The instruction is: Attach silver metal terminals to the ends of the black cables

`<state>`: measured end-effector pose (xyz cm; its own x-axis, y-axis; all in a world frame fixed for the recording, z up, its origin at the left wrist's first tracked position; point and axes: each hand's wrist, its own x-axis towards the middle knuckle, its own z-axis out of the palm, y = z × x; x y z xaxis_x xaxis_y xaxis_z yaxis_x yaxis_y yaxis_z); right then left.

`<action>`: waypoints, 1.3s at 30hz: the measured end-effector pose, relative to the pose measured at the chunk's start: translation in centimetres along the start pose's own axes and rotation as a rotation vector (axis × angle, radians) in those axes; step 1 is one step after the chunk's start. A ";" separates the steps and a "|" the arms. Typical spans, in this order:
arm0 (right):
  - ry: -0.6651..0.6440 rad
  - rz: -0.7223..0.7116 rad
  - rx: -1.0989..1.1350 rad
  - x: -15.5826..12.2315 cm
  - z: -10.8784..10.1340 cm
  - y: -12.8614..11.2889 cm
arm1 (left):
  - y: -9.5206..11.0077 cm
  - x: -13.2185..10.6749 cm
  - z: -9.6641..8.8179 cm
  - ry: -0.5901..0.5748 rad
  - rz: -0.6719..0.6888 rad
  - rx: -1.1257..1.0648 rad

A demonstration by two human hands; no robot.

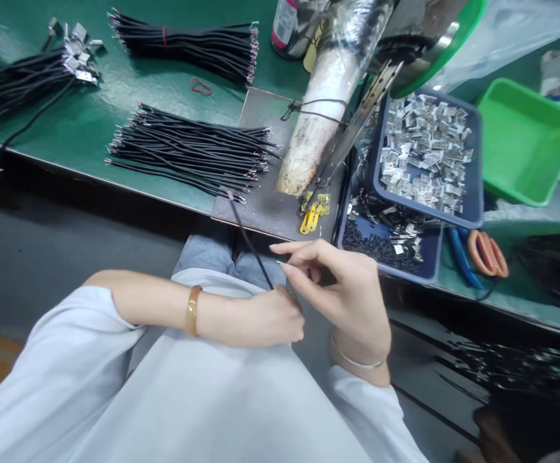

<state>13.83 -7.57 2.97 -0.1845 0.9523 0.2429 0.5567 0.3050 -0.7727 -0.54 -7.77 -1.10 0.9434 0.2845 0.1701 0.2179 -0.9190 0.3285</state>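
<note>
My left hand (pixel 265 318), with a brown bangle on the wrist, is closed around a short black cable (pixel 251 243). The cable slants up from my fist toward the table edge; its stripped end is blurred. Beside it, my right hand (pixel 340 280) holds its index finger and thumb stretched out and slightly apart, other fingers curled, with nothing plainly between them. Ahead on the table lies a loose row of black cables (pixel 193 148) with bare wire ends. To the right, a blue tray (pixel 475 186) holds many small metal connector shells, above a lower blue tray (pixel 434 263) with small dark and metal parts.
A wrapped white roll (pixel 316 116) leans over a grey board (pixel 260 112). Yellow-handled cutters (pixel 312 217) lie below it. Other cable bundles (pixel 188 45) and a red rubber band (pixel 201 86) sit behind. Farther right are a green bin (pixel 525 148) and orange-and-blue-handled pliers (pixel 487 254).
</note>
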 end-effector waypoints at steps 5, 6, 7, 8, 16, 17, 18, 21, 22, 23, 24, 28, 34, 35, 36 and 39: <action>-0.042 -0.097 0.028 0.2 0.6 -0.1 | 0.9 -0.4 0.6 -0.178 0.318 0.299; -0.028 -0.100 0.021 0.1 0.6 -0.2 | 0.9 -0.3 0.1 -0.174 0.327 0.317; 0.001 -0.091 0.010 0.0 0.5 -0.3 | 0.8 -0.3 -0.5 -0.160 0.342 0.327; 0.046 -0.074 -0.005 -0.2 0.4 -0.5 | 0.5 -0.3 -1.1 -0.124 0.358 0.322; 0.178 -0.113 -0.060 -1.0 -0.8 -0.7 | -4.5 -0.8 -5.2 0.835 -0.017 -0.260; 0.154 -0.153 -0.106 -0.8 -0.6 -0.6 | -4.7 -0.7 -5.1 0.836 -0.098 -0.375; 0.142 -0.196 -0.166 -0.5 -0.4 -0.5 | -4.7 -0.5 -5.0 0.842 -0.152 -0.500; 0.149 -0.307 -0.339 0.0 0.1 -0.2 | -4.4 0.0 -4.1 0.902 -0.340 -0.891; 0.170 -0.346 -0.374 -0.1 0.1 -0.1 | -4.4 0.0 -3.8 0.926 -0.419 -1.026; 0.205 -0.392 -0.405 -0.4 -0.2 0.0 | -4.4 0.1 -3.5 0.946 -0.484 -1.158; 0.271 -0.425 -0.441 -0.7 -0.8 0.2 | -4.5 0.0 -3.3 0.960 -0.534 -1.274; 0.600 -0.204 -0.701 -1.7 -5.2 1.5 | -5.6 -0.9 -2.8 0.958 -0.639 -1.486; 0.453 0.566 -1.085 3.9 -12.5 6.4 | -6.5 -1.5 -1.8 0.781 -0.749 -1.462; 0.420 0.616 -1.048 5.2 -13.0 7.3 | -6.6 -1.5 -1.6 0.751 -0.753 -1.467; 0.409 0.641 -1.004 6.4 -13.3 8.2 | -6.6 -1.3 -1.5 0.716 -0.755 -1.479; 0.404 0.545 -0.769 8.8 -13.3 10.3 | -6.8 -1.0 -1.4 0.649 -0.755 -1.519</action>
<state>28.70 4.05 4.94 0.4565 0.8507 0.2607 0.8780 -0.3834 -0.2865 -3.28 -1.37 -2.23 0.4432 0.8670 -0.2277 -0.2374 0.3585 0.9028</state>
